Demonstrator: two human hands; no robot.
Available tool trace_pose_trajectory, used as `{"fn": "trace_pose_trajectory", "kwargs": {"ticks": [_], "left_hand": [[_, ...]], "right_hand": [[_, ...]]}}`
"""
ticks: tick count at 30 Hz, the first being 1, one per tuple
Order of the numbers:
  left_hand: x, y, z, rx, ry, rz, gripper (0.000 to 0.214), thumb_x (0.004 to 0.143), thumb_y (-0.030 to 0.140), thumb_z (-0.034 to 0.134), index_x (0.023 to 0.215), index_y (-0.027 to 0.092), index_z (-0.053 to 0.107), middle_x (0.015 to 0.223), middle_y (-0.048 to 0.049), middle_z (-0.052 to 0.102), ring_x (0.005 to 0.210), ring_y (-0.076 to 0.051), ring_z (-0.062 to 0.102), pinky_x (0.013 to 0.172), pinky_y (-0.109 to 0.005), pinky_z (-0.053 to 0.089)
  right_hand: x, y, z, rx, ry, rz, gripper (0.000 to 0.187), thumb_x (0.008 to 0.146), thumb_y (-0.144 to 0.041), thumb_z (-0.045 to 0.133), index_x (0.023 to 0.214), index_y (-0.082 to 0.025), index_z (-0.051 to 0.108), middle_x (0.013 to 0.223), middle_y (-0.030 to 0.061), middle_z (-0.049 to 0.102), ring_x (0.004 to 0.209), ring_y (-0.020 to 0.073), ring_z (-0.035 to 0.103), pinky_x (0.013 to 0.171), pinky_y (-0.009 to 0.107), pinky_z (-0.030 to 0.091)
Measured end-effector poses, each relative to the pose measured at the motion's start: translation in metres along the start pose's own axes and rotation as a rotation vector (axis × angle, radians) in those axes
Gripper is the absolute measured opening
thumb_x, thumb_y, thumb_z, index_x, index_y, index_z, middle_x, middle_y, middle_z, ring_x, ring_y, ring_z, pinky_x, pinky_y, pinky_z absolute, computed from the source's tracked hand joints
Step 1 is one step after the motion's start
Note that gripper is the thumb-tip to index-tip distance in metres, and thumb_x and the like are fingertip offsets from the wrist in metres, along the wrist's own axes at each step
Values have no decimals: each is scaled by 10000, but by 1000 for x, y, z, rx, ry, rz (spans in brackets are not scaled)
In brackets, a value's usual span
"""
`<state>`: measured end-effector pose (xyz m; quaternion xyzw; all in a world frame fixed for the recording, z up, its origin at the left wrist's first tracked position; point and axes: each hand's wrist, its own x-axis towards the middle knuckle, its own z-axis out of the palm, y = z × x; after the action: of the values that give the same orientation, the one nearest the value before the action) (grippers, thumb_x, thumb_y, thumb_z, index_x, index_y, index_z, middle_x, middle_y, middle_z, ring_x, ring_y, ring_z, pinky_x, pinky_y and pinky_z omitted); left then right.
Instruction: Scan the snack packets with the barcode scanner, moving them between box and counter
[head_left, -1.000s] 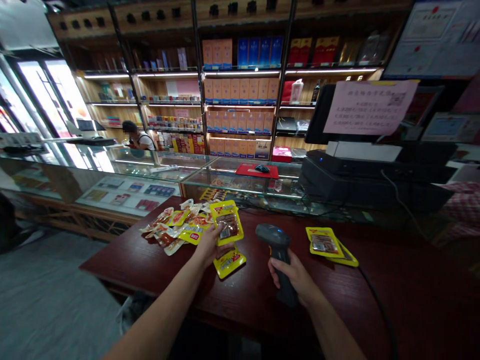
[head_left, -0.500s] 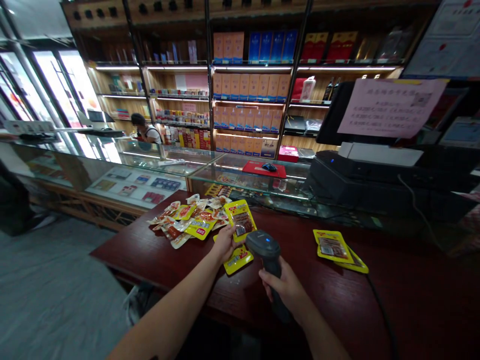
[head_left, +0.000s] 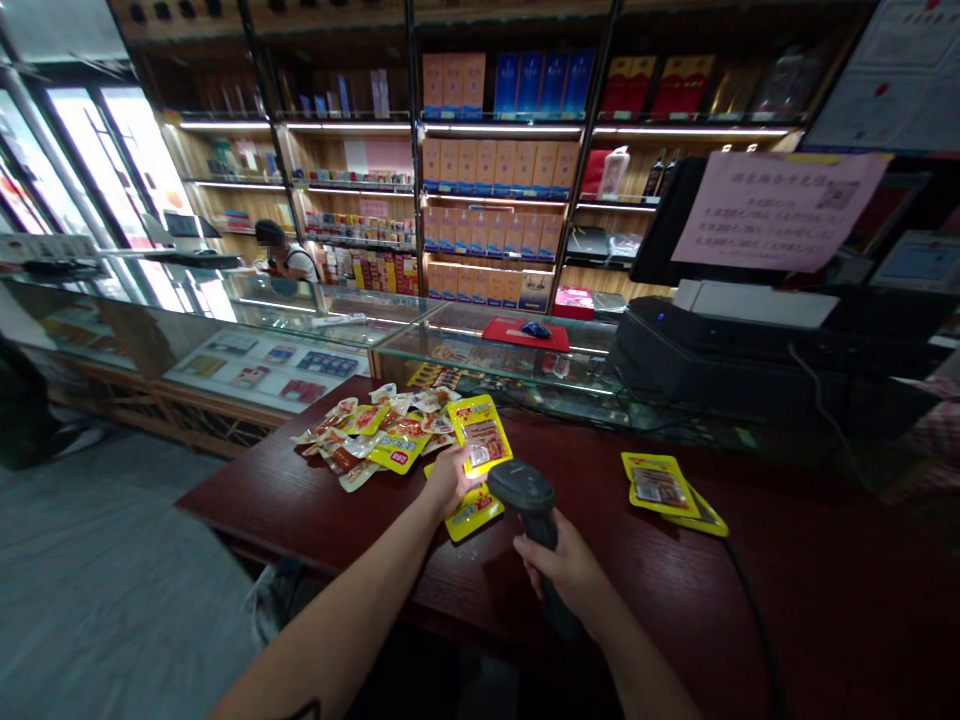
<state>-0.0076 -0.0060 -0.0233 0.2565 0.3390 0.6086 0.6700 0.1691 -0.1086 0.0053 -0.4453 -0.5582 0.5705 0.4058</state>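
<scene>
Head view: 1 yellow packet [head_left: 487, 432] sits at the fingertips of the left hand [head_left: 450, 480], raised over the tabletop [head_left: 277, 510] and tilted with its clear window showing. That hand is nearly closed, pinching the packet by its lower left edge; a bright patch of light falls there. Below it, another yellow packet [head_left: 475, 517] lies on the tabletop, partly hidden; whether the hand touches it, I cannot tell. The right hand [head_left: 559, 565] is wrapped around the grip of a black scanner [head_left: 521, 484], whose head is just beside the raised packet's bottom edge. Near the tabletop's far left corner lies a pile of snack packets [head_left: 399, 442]. Well to the right of the scanner, toward the far edge, 2 yellow packets [head_left: 658, 482] overlap, a black cable [head_left: 754, 610] running from beside them toward the near edge.
</scene>
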Motion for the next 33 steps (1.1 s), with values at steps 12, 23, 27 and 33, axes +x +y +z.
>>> {"fn": "trace_pose_trajectory", "kwargs": {"ticks": [12, 23, 27, 33], "left_hand": [[-12, 11, 30, 147, 64, -99, 131, 844, 180, 503, 937, 124, 577, 860, -105, 687, 732, -190, 673, 670, -350, 566], [21, -59, 133, 396, -81, -294, 120, 791, 133, 544, 870, 106, 630, 607, -35, 640, 422, -87, 538, 393, -166, 375], [31, -97, 164, 460, -150, -327, 126, 775, 146, 566, 881, 114, 625, 624, -30, 640, 446, -83, 536, 411, -163, 361], [47, -131, 188, 800, -175, -162, 88, 735, 201, 633, 745, 120, 600, 602, -26, 614, 479, -106, 538, 469, -209, 398]], "right_hand": [[-18, -16, -29, 60, 120, -11, 376, 682, -358, 652, 944, -197, 437, 470, -104, 497, 329, 72, 408, 326, 179, 344], [-45, -19, -99, 108, 390, -34, 398, 651, -405, 699, 872, -205, 435, 484, -98, 526, 348, 73, 439, 323, 174, 358], [-60, -14, -131, 111, 482, -43, 416, 629, -425, 718, 852, -209, 441, 484, -96, 530, 354, 82, 455, 322, 181, 371], [-82, -5, -161, 153, 592, -57, 398, 633, -439, 730, 793, -212, 445, 485, -90, 536, 346, 74, 448, 323, 177, 372]]}}
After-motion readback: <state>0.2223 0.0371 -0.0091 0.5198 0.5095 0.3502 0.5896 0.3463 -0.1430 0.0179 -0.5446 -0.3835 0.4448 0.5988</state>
